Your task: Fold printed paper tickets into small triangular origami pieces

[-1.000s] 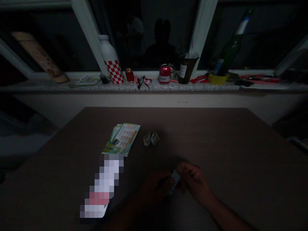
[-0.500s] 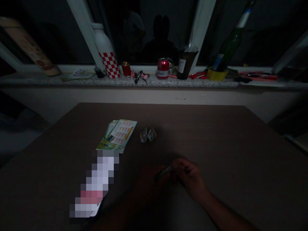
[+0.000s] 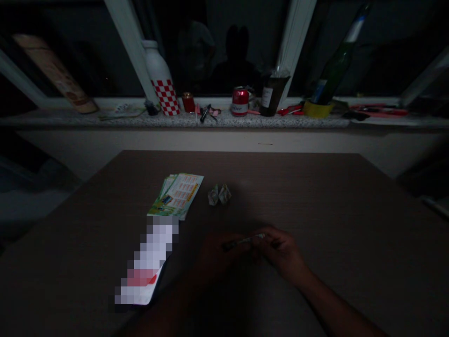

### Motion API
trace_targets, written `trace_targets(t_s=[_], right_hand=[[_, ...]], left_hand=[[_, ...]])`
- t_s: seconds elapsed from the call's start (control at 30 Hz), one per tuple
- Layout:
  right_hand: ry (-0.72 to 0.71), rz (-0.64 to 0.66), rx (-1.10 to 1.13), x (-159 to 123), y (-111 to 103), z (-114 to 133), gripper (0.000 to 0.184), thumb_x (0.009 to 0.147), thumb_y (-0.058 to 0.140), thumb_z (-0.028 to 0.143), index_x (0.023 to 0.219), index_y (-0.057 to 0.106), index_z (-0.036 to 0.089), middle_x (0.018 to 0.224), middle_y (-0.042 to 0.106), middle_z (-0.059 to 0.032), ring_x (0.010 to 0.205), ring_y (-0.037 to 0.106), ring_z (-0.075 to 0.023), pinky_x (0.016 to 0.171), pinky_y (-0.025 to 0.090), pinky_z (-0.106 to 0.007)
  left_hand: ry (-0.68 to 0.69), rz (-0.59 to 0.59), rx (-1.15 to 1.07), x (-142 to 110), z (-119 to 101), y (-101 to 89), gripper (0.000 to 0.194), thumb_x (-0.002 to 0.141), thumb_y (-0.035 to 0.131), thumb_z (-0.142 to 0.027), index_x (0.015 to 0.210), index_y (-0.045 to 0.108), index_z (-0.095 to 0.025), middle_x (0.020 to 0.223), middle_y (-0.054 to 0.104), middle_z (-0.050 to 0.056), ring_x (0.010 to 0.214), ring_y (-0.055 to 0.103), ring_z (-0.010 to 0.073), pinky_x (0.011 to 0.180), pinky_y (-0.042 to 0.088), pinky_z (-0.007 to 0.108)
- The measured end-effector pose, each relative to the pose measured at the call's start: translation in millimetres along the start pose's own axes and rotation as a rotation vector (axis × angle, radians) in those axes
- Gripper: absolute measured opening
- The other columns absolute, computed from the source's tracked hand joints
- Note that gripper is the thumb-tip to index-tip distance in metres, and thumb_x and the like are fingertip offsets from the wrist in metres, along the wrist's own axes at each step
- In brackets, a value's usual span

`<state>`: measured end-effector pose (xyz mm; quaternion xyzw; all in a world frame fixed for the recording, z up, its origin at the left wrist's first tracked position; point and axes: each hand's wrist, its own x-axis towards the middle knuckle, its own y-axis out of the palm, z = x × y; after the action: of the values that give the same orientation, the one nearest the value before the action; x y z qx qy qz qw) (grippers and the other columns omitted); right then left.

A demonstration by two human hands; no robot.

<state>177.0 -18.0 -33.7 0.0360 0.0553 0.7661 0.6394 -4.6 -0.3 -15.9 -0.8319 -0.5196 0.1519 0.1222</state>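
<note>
Between both hands is a narrow folded strip of printed paper (image 3: pixel 242 241), held low over the dark wooden table (image 3: pixel 315 201). My left hand (image 3: pixel 219 255) is closed on its left end, and my right hand (image 3: pixel 278 245) pinches the right end. Deep shadow hides part of the left fingers. Just beyond the hands stand two small folded paper pieces (image 3: pixel 219 194), side by side. A stack of printed calendar leaflets (image 3: pixel 180 194) lies to their left.
A lit phone (image 3: pixel 149 262), its screen pixelated, lies left of my hands. Along the granite windowsill (image 3: pixel 122 120) stand a checkered white bottle (image 3: pixel 164 89), a red can (image 3: pixel 240 101), a dark drink cup (image 3: pixel 271 96) and a green bottle (image 3: pixel 333 70) in yellow tape (image 3: pixel 318 109).
The paper strip has turned to lie more level, and more of its length shows between my hands. The view has shifted slightly to the left.
</note>
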Motion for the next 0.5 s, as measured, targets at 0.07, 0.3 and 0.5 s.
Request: trace_targets(t_s=[0.07, 0.3, 0.5], right_hand=[[-0.006, -0.004, 0.003, 0.4, -1.9, -0.5, 0.023, 0.080, 0.069, 0.040, 0.081, 0.071, 0.017, 0.056, 0.064, 0.0011, 0.046, 0.055, -0.0089, 0.045, 0.044, -0.019], [-0.032, -0.039, -0.005, 1.3, -6.5, -2.3, 0.019, 0.081, 0.068, 0.037, 0.085, 0.071, 0.019, 0.068, 0.068, 0.0001, 0.059, 0.060, -0.0099, 0.055, 0.048, -0.019], [-0.061, -0.041, -0.081, -0.1, -3.8, -1.4, 0.018, 0.080, 0.069, 0.032, 0.093, 0.071, 0.022, 0.077, 0.070, -0.0011, 0.065, 0.062, -0.0119, 0.059, 0.049, -0.021]], left_hand=[[-0.016, -0.045, -0.021, -0.3, -1.4, 0.9, 0.023, 0.079, 0.066, -0.035, 0.093, 0.074, -0.019, 0.076, 0.071, 0.001, 0.065, 0.060, 0.0146, 0.062, 0.044, 0.023], [0.003, -0.079, -0.038, -2.6, -1.3, 1.0, 0.028, 0.079, 0.065, -0.035, 0.101, 0.071, -0.018, 0.089, 0.073, 0.005, 0.077, 0.065, 0.0189, 0.072, 0.050, 0.028], [0.014, -0.093, -0.077, -1.9, -0.5, 2.3, 0.027, 0.082, 0.061, -0.033, 0.103, 0.070, -0.020, 0.100, 0.073, 0.005, 0.092, 0.066, 0.0210, 0.081, 0.050, 0.029]])
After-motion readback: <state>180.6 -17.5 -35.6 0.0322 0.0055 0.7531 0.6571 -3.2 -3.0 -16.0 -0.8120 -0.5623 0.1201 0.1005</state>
